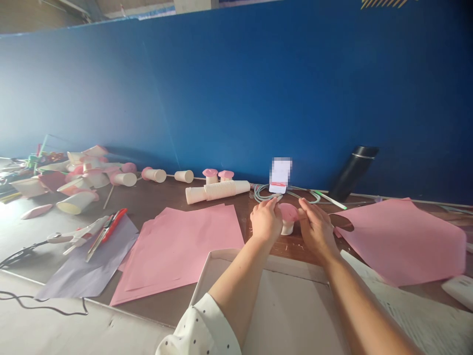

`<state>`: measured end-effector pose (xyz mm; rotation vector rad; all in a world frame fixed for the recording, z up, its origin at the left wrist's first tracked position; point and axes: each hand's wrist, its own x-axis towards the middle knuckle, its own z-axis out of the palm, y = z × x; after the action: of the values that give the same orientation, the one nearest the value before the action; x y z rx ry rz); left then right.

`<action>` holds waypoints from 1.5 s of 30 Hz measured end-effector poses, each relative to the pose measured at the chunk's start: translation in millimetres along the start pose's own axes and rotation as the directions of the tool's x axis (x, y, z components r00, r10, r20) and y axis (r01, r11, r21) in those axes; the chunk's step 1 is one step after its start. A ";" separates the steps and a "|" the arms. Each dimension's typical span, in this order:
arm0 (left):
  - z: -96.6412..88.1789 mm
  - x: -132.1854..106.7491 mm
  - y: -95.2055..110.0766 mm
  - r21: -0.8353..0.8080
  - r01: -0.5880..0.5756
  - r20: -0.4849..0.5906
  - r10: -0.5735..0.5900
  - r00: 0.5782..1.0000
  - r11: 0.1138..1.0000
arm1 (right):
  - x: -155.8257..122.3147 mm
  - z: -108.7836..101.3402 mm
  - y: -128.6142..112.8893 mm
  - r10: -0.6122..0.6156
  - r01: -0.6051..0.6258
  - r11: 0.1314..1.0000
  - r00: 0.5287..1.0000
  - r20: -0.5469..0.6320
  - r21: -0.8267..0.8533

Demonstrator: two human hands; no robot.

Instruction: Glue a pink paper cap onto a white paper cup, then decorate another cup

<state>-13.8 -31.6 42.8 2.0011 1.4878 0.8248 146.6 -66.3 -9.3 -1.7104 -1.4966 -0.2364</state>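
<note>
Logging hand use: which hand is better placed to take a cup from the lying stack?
Left, probably. Both grip the pink-capped cup, but the left hand is on the side nearer the cup stack; the right hand would have to cross over.

Blue wall behind a brown worktable.
The wall spans 10 to 2 o'clock; the worktable lies below it, with bright glare washing it at 9 o'clock.

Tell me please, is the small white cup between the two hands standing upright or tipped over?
Upright: the white cup stands on the table under its pink top, between the left hand and right hand.
</note>
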 end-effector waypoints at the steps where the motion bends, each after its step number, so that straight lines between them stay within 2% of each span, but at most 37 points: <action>1: 1.0 0.3 -0.9 0.004 -0.007 -0.014 0.007 1.000 1.000 | 0.1 0.2 -1.1 0.000 0.000 1.000 1.000 0.004 -0.006; 8: 13.2 -1.0 -6.6 0.077 -0.106 -0.030 0.109 0.994 0.991 | 1.3 4.1 -7.8 0.051 -0.041 0.996 0.989 0.136 -0.076; 12: 15.4 -2.5 -7.1 0.121 -0.131 -0.022 0.135 0.991 0.984 | 1.8 5.2 -11.9 0.052 -0.032 0.993 0.984 0.172 -0.116; 22: 14.2 -2.6 -7.5 0.154 -0.137 0.014 0.137 0.990 0.978 | 3.4 -0.7 -24.2 0.100 -0.053 0.979 0.967 0.233 -0.198; 28: 13.2 -3.2 -7.2 0.149 -0.134 0.008 0.134 0.991 0.980 | 3.1 -1.8 -24.0 0.058 -0.015 0.982 0.972 0.226 -0.190; 40: 14.7 -2.9 -8.2 0.131 -0.127 -0.008 0.129 0.992 0.983 | 1.0 -2.5 -26.4 0.060 -0.008 0.975 0.972 0.229 -0.222; 45: 14.2 -1.9 -8.5 0.123 -0.120 -0.002 0.121 0.993 0.985 | 0.6 -2.1 -19.5 0.092 -0.060 0.985 0.976 0.195 -0.163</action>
<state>-9.4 -31.8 26.8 2.1993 1.4661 0.8092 130.3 -68.4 1.3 -1.9622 -1.5891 -0.1453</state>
